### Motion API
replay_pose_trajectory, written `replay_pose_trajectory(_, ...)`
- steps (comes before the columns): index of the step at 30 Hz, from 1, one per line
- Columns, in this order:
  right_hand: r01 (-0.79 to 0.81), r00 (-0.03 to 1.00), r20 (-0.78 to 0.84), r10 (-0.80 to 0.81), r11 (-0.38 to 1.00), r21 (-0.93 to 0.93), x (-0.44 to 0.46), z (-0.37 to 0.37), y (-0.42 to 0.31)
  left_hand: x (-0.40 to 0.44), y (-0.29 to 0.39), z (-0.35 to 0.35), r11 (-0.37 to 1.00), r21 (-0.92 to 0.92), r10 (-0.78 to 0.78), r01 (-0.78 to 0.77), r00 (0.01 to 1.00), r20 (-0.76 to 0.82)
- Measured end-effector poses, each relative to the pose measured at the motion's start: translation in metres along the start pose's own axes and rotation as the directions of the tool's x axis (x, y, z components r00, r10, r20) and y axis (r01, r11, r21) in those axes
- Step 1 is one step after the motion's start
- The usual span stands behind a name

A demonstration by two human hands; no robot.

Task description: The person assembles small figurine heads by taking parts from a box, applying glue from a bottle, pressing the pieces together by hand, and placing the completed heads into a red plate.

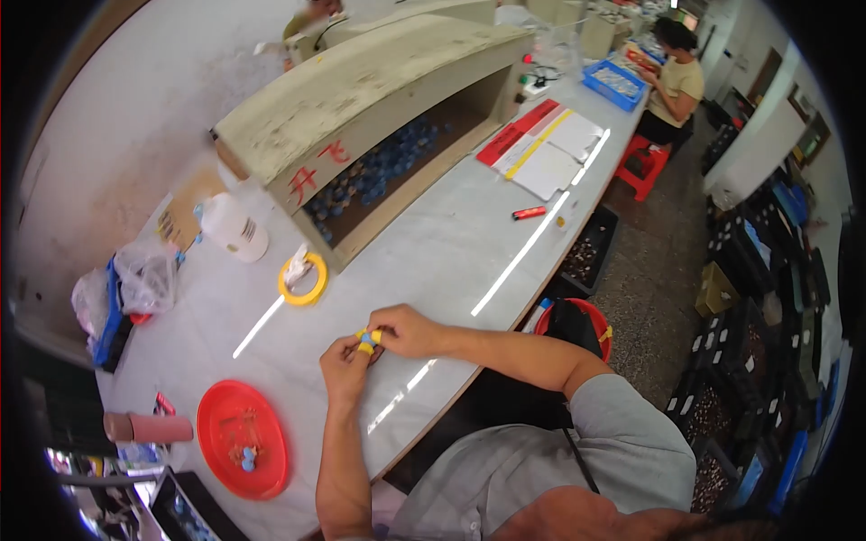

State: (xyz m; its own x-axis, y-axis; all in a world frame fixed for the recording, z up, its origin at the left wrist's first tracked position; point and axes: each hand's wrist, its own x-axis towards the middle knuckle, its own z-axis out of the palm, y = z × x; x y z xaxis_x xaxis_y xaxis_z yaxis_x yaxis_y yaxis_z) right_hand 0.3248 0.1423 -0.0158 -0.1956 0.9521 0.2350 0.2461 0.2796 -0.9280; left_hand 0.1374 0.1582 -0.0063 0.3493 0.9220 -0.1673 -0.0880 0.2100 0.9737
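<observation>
Both my hands meet above the grey table, with fingertips pinched around a small blue piece (367, 339). Bits of yellow show at the fingertips; I cannot tell whether they are tape on the fingers or part of the piece. My left hand (345, 368) grips from the near left, and my right hand (408, 331) from the right. A roll of yellow tape (317, 296) lies beyond them with something white and crumpled at its edge. To the left, a round red tray (209, 431) holds a few small blue pieces (248, 460) and brownish bits.
A wooden box (361, 90) with many blue pieces inside stands at the back. Nearby are a white bottle (233, 227), a pink flask (149, 427), papers (541, 149) and a red lighter-like object (529, 214). A co-worker (675, 86) sits at the far end beside a blue basket (615, 86).
</observation>
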Motion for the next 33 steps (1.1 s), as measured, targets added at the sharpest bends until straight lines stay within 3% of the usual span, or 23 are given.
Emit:
replay_pose_trajectory(1, 0.008, 1.000, -0.005, -0.008, 0.999, -0.052, 0.001, -0.001, -0.002, -0.001, 0.002, 0.001, 1.000, 0.018, 0.006, -0.006, 1.000, -0.004)
replay_pose_trajectory(2, 0.077, 0.992, -0.110, -0.064, 0.990, 0.122, 0.001, 0.011, 0.013, -0.003, 0.007, 0.002, 1.000, 0.016, 0.003, -0.003, 1.000, -0.003)
replay_pose_trajectory(4, -0.054, 0.996, -0.055, 0.068, 0.973, 0.224, 0.001, 0.012, 0.014, -0.001, 0.002, 0.001, 1.000, -0.008, -0.003, 0.003, 1.000, -0.011)
replay_pose_trajectory(10, -0.158, 0.985, -0.015, 0.169, 0.945, 0.286, 0.001, 0.003, 0.001, 0.004, -0.003, -0.005, 0.993, -0.115, -0.030, 0.033, 0.999, 0.028)
replay_pose_trajectory(13, -0.204, 0.972, -0.042, 0.230, 0.922, 0.330, 0.001, 0.003, 0.002, -0.007, 0.020, -0.004, 0.987, -0.082, -0.139, 0.135, 0.990, -0.037)
replay_pose_trajectory(16, -0.249, 0.963, -0.025, 0.270, 0.918, 0.308, 0.001, 0.002, -0.005, -0.026, 0.037, -0.028, 0.990, 0.137, 0.026, -0.011, 0.993, -0.112)
replay_pose_trajectory(17, -0.234, 0.968, -0.017, 0.249, 0.927, 0.294, 0.001, 0.003, -0.003, -0.036, 0.042, -0.045, 0.944, 0.311, 0.170, -0.112, 0.971, -0.168)
replay_pose_trajectory(18, -0.227, 0.971, -0.003, 0.238, 0.932, 0.283, -0.001, 0.002, -0.002, -0.050, 0.053, -0.063, 0.872, 0.481, 0.236, -0.095, 0.941, -0.242)
replay_pose_trajectory(20, -0.207, 0.977, 0.001, 0.214, 0.942, 0.263, 0.001, 0.004, -0.002, -0.083, 0.085, -0.103, 0.646, 0.764, 0.382, 0.000, 0.866, -0.323)
replay_pose_trajectory(21, -0.193, 0.981, 0.018, 0.195, 0.947, 0.258, 0.006, 0.009, -0.002, -0.094, 0.093, -0.126, 0.502, 0.854, 0.411, 0.134, 0.832, -0.372)
replay_pose_trajectory(24, -0.182, 0.983, 0.010, 0.185, 0.957, 0.226, 0.000, 0.003, 0.004, -0.117, 0.092, -0.176, 0.141, 0.910, 0.503, 0.389, 0.764, -0.404)
replay_pose_trajectory(26, -0.171, 0.984, -0.007, 0.175, 0.965, 0.199, 0.002, 0.007, 0.005, -0.124, 0.092, -0.188, -0.037, 0.876, 0.470, 0.481, 0.782, -0.410)
replay_pose_trajectory(27, -0.177, 0.983, -0.009, 0.184, 0.957, 0.231, 0.002, 0.006, 0.004, -0.125, 0.095, -0.191, -0.145, 0.833, 0.380, 0.534, 0.807, -0.451)
replay_pose_trajectory(28, -0.183, 0.981, -0.014, 0.194, 0.947, 0.265, 0.001, 0.006, 0.003, -0.126, 0.078, -0.207, -0.271, 0.787, 0.434, 0.554, 0.800, -0.413)
replay_pose_trajectory(31, -0.154, 0.984, -0.046, 0.172, 0.952, 0.265, 0.002, 0.005, 0.004, -0.127, 0.097, -0.170, -0.141, 0.826, 0.561, 0.545, 0.732, -0.387)
replay_pose_trajectory(33, -0.196, 0.974, -0.041, 0.222, 0.923, 0.332, 0.003, 0.002, -0.004, -0.112, 0.096, -0.133, 0.063, 0.957, 0.618, 0.283, 0.742, -0.260)
